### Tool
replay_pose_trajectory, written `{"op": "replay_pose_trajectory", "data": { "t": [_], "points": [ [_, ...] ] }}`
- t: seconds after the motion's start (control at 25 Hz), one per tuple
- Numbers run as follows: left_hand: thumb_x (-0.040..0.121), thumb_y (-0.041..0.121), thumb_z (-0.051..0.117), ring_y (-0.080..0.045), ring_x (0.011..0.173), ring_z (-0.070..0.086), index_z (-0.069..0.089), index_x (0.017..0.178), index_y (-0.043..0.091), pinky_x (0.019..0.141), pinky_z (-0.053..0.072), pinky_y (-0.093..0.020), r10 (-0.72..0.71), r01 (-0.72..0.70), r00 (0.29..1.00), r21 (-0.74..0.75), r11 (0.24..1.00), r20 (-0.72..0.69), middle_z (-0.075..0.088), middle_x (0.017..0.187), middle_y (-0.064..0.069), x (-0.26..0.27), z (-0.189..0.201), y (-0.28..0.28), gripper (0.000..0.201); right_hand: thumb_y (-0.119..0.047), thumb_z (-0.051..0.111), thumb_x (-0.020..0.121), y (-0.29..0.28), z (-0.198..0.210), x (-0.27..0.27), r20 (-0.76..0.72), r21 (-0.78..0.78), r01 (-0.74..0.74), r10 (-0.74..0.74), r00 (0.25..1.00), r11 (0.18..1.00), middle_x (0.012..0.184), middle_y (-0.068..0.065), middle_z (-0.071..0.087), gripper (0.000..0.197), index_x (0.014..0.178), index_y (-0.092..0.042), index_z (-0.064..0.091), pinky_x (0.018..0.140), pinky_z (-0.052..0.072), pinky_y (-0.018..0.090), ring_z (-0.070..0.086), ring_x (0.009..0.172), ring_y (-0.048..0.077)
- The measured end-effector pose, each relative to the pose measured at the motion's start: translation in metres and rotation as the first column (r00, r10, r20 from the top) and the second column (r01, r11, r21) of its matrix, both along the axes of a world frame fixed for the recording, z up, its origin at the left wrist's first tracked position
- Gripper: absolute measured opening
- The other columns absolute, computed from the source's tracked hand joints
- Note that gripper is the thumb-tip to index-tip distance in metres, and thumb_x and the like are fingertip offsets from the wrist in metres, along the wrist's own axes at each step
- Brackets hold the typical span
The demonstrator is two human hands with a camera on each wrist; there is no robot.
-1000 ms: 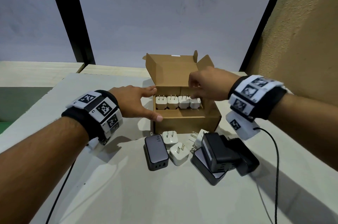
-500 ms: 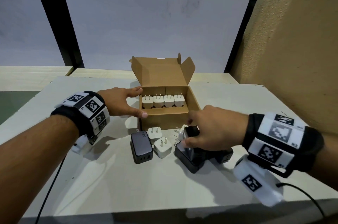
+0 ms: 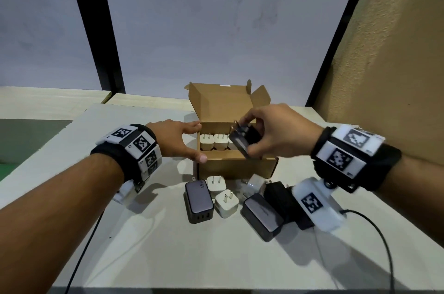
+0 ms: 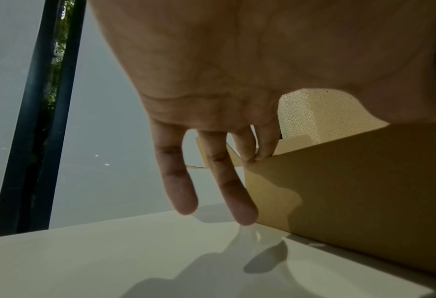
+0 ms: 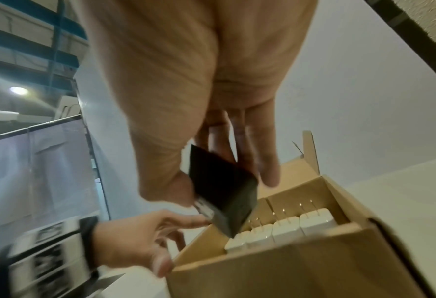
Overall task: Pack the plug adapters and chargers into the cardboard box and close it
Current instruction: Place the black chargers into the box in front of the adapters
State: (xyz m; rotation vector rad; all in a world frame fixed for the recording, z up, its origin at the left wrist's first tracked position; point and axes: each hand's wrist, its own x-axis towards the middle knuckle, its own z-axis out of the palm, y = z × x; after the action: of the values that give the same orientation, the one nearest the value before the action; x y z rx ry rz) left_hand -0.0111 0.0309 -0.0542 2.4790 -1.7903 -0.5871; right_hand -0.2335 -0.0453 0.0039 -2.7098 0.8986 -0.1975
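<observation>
Packed: a row of white plug adapters (image 3: 213, 142) stood prongs-up along the back of the cardboard box (image 3: 236, 166), which sat on the table (image 3: 149, 245).
In hand: the right hand (image 3: 276, 135) had thumb and fingers clamped on a black charger (image 3: 245, 140), tilted above the box opening.
Bracing: the left hand (image 3: 177, 140) pressed straight, spread fingers against the box's left wall.
Left over: grey charger (image 3: 199, 201), white adapters and dark chargers lay in front of the box (exact count unclear).
Lid: open flaps (image 3: 219, 101); by my judgement roughly half remained.
</observation>
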Motion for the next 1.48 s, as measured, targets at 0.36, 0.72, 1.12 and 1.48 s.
{"op": "replay_pose_trajectory", "data": {
  "t": [0.36, 0.72, 1.12, 1.48],
  "points": [
    [0.051, 0.083, 0.056, -0.021, 0.139, 0.031, 0.018, 0.147, 0.042, 0.11, 0.027, -0.044, -0.027, 0.027, 0.999, -0.006, 1.0, 0.023, 0.018, 0.155, 0.018, 0.002, 0.0, -0.002, 0.111, -0.036, 0.078, 0.073, -0.036, -0.023, 0.066, 0.009, 0.083, 0.141, -0.142, 0.99, 0.987, 0.09, 0.002, 0.072, 0.04, 0.105, -0.012, 0.072, 0.07, 0.06, 0.031, 0.067, 0.081, 0.015],
    [0.052, 0.083, 0.058, -0.018, 0.138, 0.033, 0.018, 0.147, 0.041, 0.109, 0.029, -0.042, -0.042, 0.044, 0.998, -0.034, 0.998, 0.039, 0.015, 0.154, 0.024, 0.004, -0.002, -0.001, 0.111, -0.031, 0.081, 0.073, -0.025, -0.046, 0.086, -0.187, 0.267, 0.155, -0.106, 0.977, 0.951, 0.093, -0.001, 0.064, 0.042, 0.111, -0.026, 0.064, 0.061, 0.061, 0.03, 0.072, 0.068, 0.022],
    [0.052, 0.082, 0.057, -0.018, 0.139, 0.031, 0.018, 0.148, 0.038, 0.11, 0.027, -0.043, -0.062, 0.063, 0.998, -0.034, 0.997, 0.024, 0.013, 0.154, 0.026, 0.004, -0.002, -0.002, 0.112, -0.023, 0.083, 0.072, -0.031, -0.06, 0.062, -0.019, 0.395, 0.129, -0.132, 0.991, 0.91, 0.083, -0.004, 0.069, 0.05, 0.118, -0.023, 0.065, 0.061, 0.05, 0.022, 0.063, 0.069, 0.01],
    [0.051, 0.083, 0.056, -0.021, 0.137, 0.035, 0.02, 0.147, 0.039, 0.109, 0.029, -0.043, -0.038, 0.039, 0.999, -0.023, 0.999, 0.025, 0.021, 0.155, 0.018, 0.004, -0.004, -0.004, 0.112, -0.017, 0.049, 0.097, -0.024, -0.047, 0.046, 0.237, 0.831, -0.002, -0.35, 0.906, 0.557, 0.109, 0.007, 0.056, 0.027, 0.123, -0.022, 0.056, 0.066, 0.055, 0.034, 0.063, 0.085, 0.021]
  ]
}}
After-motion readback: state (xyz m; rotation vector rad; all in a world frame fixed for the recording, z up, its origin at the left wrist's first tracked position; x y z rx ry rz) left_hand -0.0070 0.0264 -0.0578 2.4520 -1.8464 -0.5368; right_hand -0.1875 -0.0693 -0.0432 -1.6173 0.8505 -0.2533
